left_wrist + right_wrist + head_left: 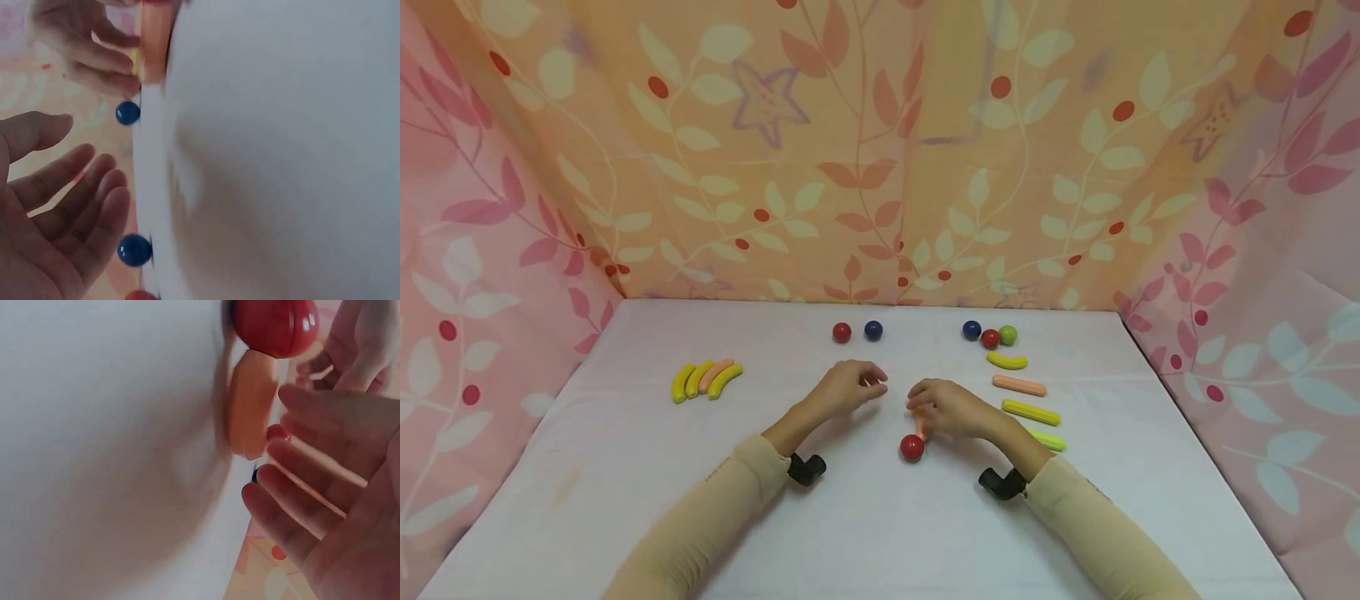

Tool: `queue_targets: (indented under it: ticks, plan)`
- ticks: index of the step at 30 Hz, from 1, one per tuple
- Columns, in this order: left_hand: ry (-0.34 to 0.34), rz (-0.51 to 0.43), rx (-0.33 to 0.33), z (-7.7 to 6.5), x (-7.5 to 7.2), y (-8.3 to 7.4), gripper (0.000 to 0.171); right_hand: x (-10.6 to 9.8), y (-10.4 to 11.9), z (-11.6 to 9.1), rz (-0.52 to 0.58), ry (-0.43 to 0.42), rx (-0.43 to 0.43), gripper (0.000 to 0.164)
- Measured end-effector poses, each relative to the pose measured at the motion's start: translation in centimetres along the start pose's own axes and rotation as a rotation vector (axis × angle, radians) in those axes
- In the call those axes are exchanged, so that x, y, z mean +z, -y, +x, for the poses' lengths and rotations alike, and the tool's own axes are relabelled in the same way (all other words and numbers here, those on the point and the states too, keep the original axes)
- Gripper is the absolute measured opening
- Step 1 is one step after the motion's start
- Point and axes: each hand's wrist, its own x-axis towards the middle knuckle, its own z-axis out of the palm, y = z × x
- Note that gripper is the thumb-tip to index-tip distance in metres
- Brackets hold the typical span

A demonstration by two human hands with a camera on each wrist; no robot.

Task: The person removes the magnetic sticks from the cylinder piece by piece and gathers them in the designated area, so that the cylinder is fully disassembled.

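My left hand point(847, 387) hovers over the middle of the table with relaxed fingers and holds nothing; its loosely bent fingers point(112, 212) show in the left wrist view. Facing it, my right hand point(951, 407) is beside a short orange stick point(252, 406), which it partly covers in the head view. Its fingers point(300, 506) are loosely extended, and whether they touch the stick I cannot tell. A shiny red ball point(912, 447) lies at the stick's near end; they look to be touching.
Curved yellow and orange pieces point(679, 383) lie side by side at left. A red ball point(842, 332) and blue ball point(873, 331) sit at the back. Three balls point(990, 339), a curved yellow piece point(1007, 361) and straight sticks point(1031, 412) line the right. Patterned cloth point(865, 167) surrounds the table.
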Motion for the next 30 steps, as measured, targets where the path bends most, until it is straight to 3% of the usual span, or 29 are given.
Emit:
queue_targets:
  ticks: [2, 6, 13, 22, 26, 30]
  plan:
    - [0.066, -0.032, -0.017, -0.4, 0.6, -0.3, 0.024, 0.1, -0.1, -0.1, -0.009, 0.036, -0.039, 0.029]
    - [0.136, -0.09, -0.029, -1.0, 1.4, -0.9, 0.022, 0.2, -0.2, -0.3, -0.02, 0.067, -0.038, 0.028]
    - [0.235, -0.074, -0.012, -2.3, 2.6, -1.3, 0.021, 0.5, -0.3, -0.8, -0.091, 0.044, -0.037, 0.023]
    - [0.206, -0.057, -0.013, -2.8, 2.8, -1.2, 0.023, 1.0, 0.6, -0.9, -0.076, 0.019, 0.059, 0.018]
    - [0.196, -0.041, -0.017, -2.8, 2.8, -1.1, 0.025, 1.4, 1.2, -0.9, -0.071, 0.004, 0.046, 0.016]
    - [0.185, -0.033, -0.023, -2.8, 2.9, -1.0, 0.026, 1.9, 1.6, -0.8, -0.095, -0.003, -0.018, 0.019]
